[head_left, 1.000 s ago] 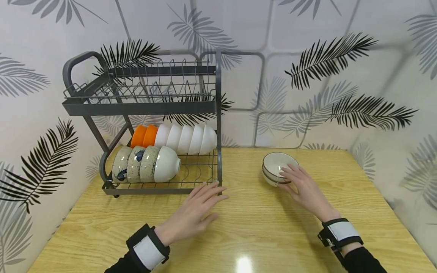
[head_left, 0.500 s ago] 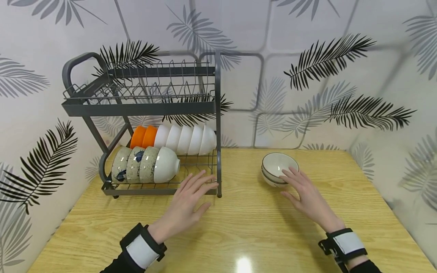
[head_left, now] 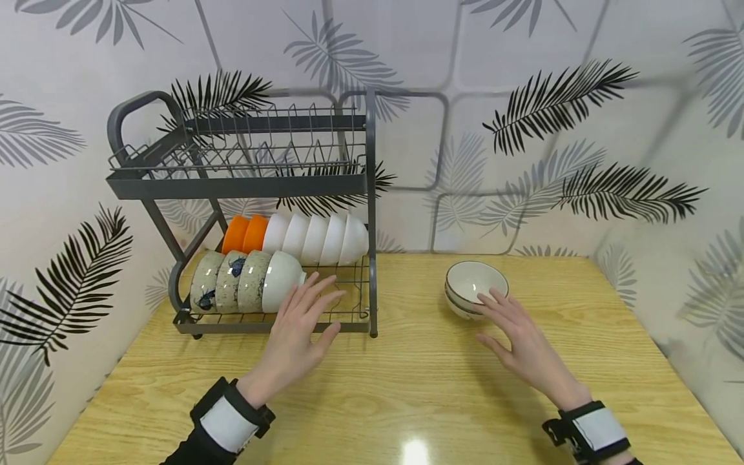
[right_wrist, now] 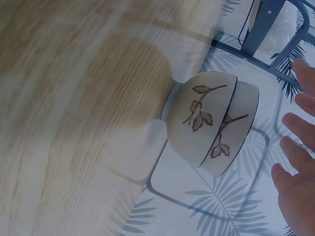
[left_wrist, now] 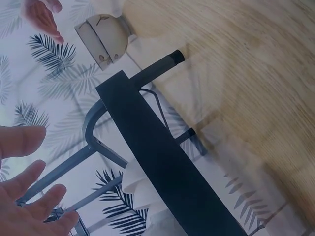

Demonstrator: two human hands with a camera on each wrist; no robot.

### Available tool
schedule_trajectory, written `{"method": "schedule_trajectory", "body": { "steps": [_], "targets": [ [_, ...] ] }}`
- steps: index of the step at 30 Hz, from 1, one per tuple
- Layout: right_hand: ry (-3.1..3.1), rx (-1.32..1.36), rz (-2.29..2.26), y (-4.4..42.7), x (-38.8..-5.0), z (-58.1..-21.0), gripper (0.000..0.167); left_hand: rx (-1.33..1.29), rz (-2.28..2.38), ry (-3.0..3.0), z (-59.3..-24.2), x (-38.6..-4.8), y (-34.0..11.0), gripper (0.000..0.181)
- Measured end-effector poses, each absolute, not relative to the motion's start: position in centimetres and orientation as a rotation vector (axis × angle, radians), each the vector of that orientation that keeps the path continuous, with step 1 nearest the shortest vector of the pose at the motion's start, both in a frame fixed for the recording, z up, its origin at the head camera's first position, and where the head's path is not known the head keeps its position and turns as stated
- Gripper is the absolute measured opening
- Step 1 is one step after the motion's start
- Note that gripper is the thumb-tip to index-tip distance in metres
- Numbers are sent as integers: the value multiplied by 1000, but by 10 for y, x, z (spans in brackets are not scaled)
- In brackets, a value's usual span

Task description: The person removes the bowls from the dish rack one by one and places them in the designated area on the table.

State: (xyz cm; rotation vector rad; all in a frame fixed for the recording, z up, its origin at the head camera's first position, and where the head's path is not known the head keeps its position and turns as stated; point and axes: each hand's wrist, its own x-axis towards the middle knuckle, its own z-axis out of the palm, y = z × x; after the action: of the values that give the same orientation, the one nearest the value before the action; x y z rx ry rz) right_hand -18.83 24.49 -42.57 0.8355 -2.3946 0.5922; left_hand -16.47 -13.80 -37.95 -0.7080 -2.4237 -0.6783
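Two nested cream bowls point(head_left: 475, 281) with dark rims stand upright on the table; the right wrist view shows brown leaf sprigs on the bowls point(right_wrist: 202, 108). Just in front and to their right hovers my right hand point(head_left: 526, 345), fingers spread and holding nothing. My left hand point(head_left: 293, 345), also spread and holding nothing, is over the front edge of the dish rack point(head_left: 232, 326). Nearest its fingertips is a white bowl point(head_left: 280, 284), at the end of a row of speckled bowls point(head_left: 229, 284) lying on their sides. Whether the fingertips touch that bowl I cannot tell.
Behind that row, on the rack's lower shelf, lie orange bowls point(head_left: 244, 234) and several white bowls point(head_left: 316, 239). Above them is a wire upper shelf point(head_left: 256, 155). The wooden table point(head_left: 407, 387) backs onto a leaf-patterned wall point(head_left: 523, 116).
My left hand has moved left and slightly up, from the rack's front right corner toward the white bowl. My right hand has drawn back a little from the nested bowls, which stay put.
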Motion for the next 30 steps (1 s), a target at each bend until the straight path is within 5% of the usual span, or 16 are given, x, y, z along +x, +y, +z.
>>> {"method": "schedule_trajectory", "body": {
  "steps": [30],
  "targets": [
    [-2372, 889, 609, 236, -173, -427, 57, -304, -1088, -2346, -369, -178, -169, 52]
  ]
}}
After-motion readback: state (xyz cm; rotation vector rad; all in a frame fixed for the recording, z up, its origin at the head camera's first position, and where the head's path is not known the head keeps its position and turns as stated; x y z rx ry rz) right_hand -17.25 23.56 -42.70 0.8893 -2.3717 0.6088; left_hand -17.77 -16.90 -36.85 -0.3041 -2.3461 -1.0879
